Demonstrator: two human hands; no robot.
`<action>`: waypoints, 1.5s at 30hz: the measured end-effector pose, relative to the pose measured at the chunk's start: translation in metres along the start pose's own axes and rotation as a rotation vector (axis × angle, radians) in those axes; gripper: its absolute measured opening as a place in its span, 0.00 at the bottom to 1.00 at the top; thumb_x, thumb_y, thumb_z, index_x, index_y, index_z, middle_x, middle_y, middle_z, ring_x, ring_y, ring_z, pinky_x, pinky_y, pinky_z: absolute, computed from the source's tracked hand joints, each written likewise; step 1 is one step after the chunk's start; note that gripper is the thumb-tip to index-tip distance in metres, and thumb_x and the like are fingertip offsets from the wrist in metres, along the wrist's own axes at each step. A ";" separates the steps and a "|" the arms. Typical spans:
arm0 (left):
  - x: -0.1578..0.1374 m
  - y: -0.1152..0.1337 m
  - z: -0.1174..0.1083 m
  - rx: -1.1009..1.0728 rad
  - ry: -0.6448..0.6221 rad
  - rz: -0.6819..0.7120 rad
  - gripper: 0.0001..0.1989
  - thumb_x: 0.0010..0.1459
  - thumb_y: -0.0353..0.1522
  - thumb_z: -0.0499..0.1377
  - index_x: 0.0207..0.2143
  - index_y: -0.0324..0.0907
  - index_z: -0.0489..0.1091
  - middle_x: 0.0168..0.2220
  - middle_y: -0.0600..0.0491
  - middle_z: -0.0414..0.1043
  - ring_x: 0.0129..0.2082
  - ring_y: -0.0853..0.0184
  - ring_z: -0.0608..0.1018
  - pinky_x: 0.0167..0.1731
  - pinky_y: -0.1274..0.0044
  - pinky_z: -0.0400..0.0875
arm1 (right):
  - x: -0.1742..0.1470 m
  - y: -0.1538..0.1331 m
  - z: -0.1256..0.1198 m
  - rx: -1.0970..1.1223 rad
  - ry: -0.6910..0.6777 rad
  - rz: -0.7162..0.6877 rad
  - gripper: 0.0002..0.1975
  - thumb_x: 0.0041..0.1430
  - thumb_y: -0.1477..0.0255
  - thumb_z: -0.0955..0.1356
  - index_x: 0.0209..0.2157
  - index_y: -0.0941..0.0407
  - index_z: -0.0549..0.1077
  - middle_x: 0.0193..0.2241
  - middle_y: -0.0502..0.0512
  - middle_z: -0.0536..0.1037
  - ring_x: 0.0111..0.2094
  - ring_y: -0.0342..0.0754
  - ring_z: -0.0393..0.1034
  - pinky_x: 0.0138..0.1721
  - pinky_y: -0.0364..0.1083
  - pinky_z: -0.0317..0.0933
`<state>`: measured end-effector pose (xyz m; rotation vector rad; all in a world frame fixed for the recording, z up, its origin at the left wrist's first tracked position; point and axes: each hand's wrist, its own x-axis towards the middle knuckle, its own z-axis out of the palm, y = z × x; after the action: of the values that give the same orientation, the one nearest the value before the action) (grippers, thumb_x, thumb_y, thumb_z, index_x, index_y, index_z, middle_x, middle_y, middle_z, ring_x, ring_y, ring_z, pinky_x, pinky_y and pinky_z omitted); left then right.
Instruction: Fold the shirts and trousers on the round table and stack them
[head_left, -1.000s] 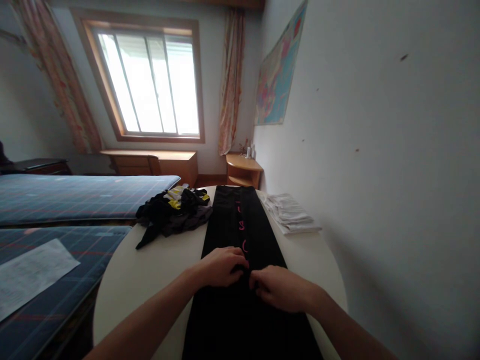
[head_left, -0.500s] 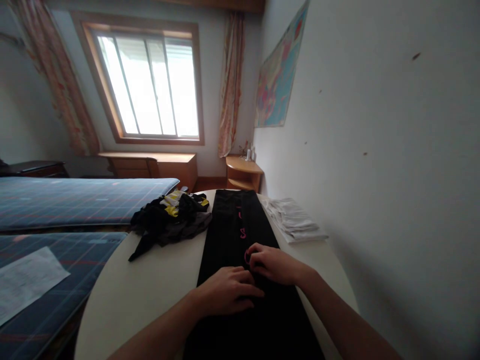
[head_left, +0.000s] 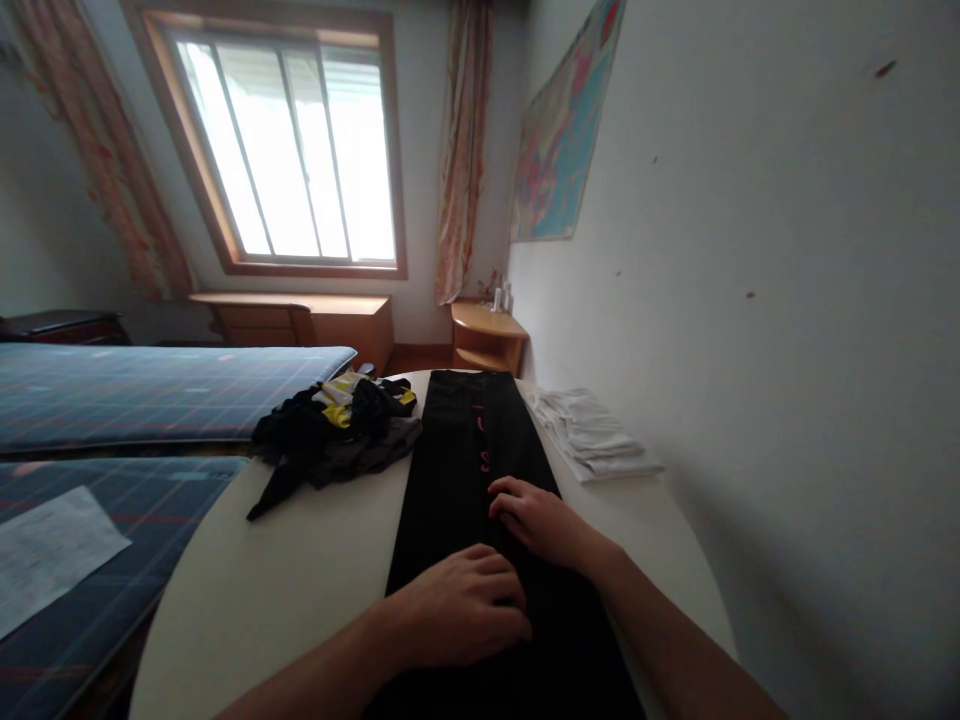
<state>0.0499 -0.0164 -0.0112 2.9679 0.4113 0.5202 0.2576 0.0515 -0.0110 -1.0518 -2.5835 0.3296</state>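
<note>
Black pink-lettered garment (head_left: 454,490): lay flat | your left hand (head_left: 463,605), right hand (head_left: 546,525): curled over it, grip's pinch not discernible | white cloth (head_left: 592,435): was folded | clothing heap (head_left: 341,435): wasn't

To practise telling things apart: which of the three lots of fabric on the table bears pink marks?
The long black cloth beneath the left hand and right hand; the crumpled black-and-yellow clothes and folded white cloth beside it show none.
</note>
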 end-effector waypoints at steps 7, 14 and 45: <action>-0.001 0.002 0.003 -0.072 -0.023 -0.007 0.08 0.65 0.30 0.57 0.45 0.49 0.72 0.45 0.57 0.75 0.48 0.68 0.73 0.51 0.74 0.62 | 0.000 -0.002 0.004 -0.015 0.134 -0.002 0.11 0.67 0.77 0.61 0.42 0.53 0.73 0.55 0.55 0.72 0.53 0.48 0.67 0.57 0.52 0.61; -0.002 0.004 0.005 -0.076 -0.036 -0.018 0.08 0.65 0.30 0.56 0.45 0.49 0.71 0.44 0.58 0.76 0.44 0.68 0.74 0.46 0.75 0.62 | -0.001 0.000 0.013 -0.075 0.066 -0.004 0.16 0.64 0.80 0.61 0.48 0.52 0.74 0.55 0.54 0.73 0.54 0.50 0.66 0.56 0.53 0.61; -0.001 0.002 0.008 -0.166 -0.088 -0.001 0.11 0.60 0.31 0.62 0.46 0.50 0.75 0.46 0.56 0.76 0.45 0.66 0.75 0.49 0.73 0.64 | 0.032 0.003 0.012 -0.059 0.124 0.313 0.13 0.67 0.67 0.63 0.46 0.55 0.75 0.43 0.57 0.78 0.44 0.49 0.74 0.47 0.45 0.64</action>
<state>0.0516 -0.0187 -0.0186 2.8180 0.3428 0.4005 0.2334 0.0753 -0.0161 -1.4529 -2.3311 0.2535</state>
